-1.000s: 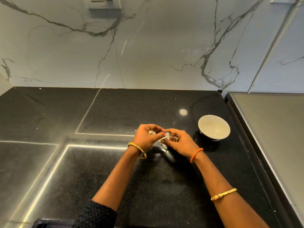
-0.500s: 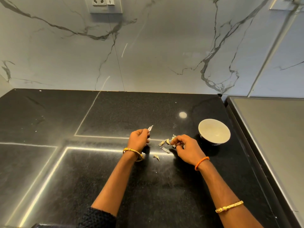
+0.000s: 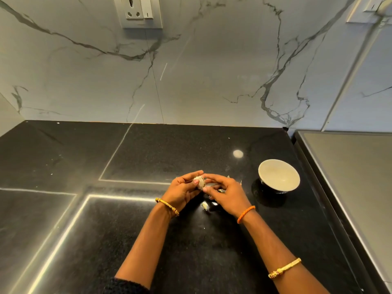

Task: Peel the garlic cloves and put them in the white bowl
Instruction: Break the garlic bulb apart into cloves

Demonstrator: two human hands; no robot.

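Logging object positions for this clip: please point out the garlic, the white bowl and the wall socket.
garlic (image 3: 200, 182): head view, pale papery side showing between both hands' fingers.
white bowl (image 3: 279, 174): head view, bare inside wall.
wall socket (image 3: 133, 9): head view, middle of the socket faceplate.

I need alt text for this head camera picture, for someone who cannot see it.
Two bare hands, left hand and right hand, hold a piece of garlic together above a black counter. A white bowl, which looks empty, stands to their right, and bits of garlic skin lie under the hands.
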